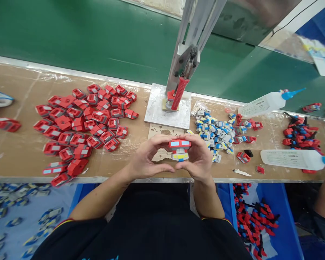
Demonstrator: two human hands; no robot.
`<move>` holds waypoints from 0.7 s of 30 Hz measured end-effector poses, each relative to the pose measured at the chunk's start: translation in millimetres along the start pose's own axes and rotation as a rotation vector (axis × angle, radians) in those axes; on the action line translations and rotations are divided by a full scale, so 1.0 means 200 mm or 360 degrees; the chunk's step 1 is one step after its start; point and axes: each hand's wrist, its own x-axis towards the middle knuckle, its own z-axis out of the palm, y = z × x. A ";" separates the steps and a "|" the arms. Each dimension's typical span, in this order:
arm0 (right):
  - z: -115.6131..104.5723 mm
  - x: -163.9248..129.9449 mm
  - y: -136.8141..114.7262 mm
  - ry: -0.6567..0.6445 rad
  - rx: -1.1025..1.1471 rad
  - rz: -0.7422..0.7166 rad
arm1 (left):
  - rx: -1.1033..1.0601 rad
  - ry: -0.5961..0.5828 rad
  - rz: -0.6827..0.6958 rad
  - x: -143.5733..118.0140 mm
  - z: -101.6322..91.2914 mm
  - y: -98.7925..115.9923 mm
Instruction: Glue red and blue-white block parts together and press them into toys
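Observation:
Between my two hands, just above the table's front edge, is a toy truck cab [180,144] with a red top, pale blue windows and a grey and yellow lower piece [180,157]. My left hand [151,156] curls around its left side, fingertips at the red top and thumb stretched below. On the other side my right hand [199,155] grips it, fingers over the top and thumb at the yellow front. Whether the red and grey pieces are fully joined I cannot tell.
Behind my hands stands a clamp press with a red handle [180,93] on a white base plate [154,112]. Red parts [78,124] pile up left, grey-blue-yellow pieces [218,131] right. Two glue bottles [289,159] and a blade [242,172] lie right. Blue bins [283,213] flank me below.

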 end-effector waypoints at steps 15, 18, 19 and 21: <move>0.03 -0.05 -0.01 0.0061 0.0003 -0.0089 | 0.0503 -0.0054 0.0460 0.03 -0.04 0.05; 0.02 -0.04 0.03 0.0084 -0.0034 0.0051 | 0.0507 -0.0066 0.0312 0.03 -0.06 0.03; 0.02 -0.03 0.06 0.0089 -0.0052 0.0092 | 0.0494 -0.0076 0.0231 0.03 -0.06 0.02; 0.02 -0.01 0.10 0.0100 -0.0104 0.0073 | 0.0370 -0.0086 0.0036 0.04 -0.07 0.01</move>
